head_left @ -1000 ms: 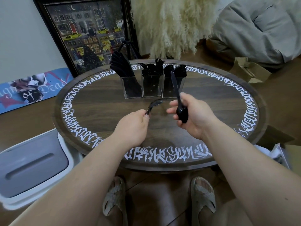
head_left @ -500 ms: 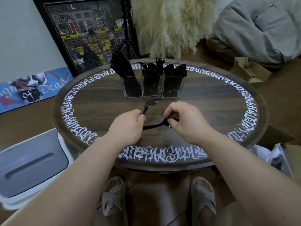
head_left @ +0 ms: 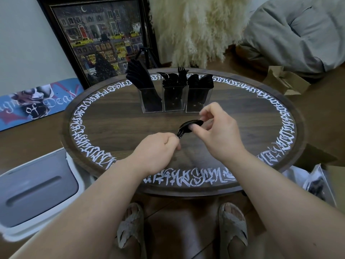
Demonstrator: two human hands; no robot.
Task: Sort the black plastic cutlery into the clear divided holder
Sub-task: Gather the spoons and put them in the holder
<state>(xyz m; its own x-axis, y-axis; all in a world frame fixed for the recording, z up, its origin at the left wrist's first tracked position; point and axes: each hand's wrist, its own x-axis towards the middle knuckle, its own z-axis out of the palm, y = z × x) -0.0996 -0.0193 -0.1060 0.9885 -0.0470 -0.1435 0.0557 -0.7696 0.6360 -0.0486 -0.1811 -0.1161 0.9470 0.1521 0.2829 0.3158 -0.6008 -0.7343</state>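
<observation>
Your round wooden surface, ringed with white lettering, fills the middle of the frame, and your two forearms reach over its near edge from the bottom corners. At the upper right a grey beanbag slumps on the floor, with a fluffy cream pampas plume at top centre and a framed street painting leaning at upper left; a black tripod stands just before the painting's right edge. At lower left sits a white bin with a grey lid, and above it a blue printed board lies against the wall. A brown paper bag rests at the right, and a clear packet of dark items shows at the lower right edge.

The clear divided holder stands at the far middle of the surface, knives fanned in its left section, forks in the centre, spoons on the right. Nothing lies between it and your hands.

Your left hand is curled, its grip closed on the handle of a black spoon, which rises up and to the right. Your right hand pinches the spoon's bowl between thumb and fingers, its other fingers loosely bent above. The spoon hangs in the air just in front of the holder, below its right section.
</observation>
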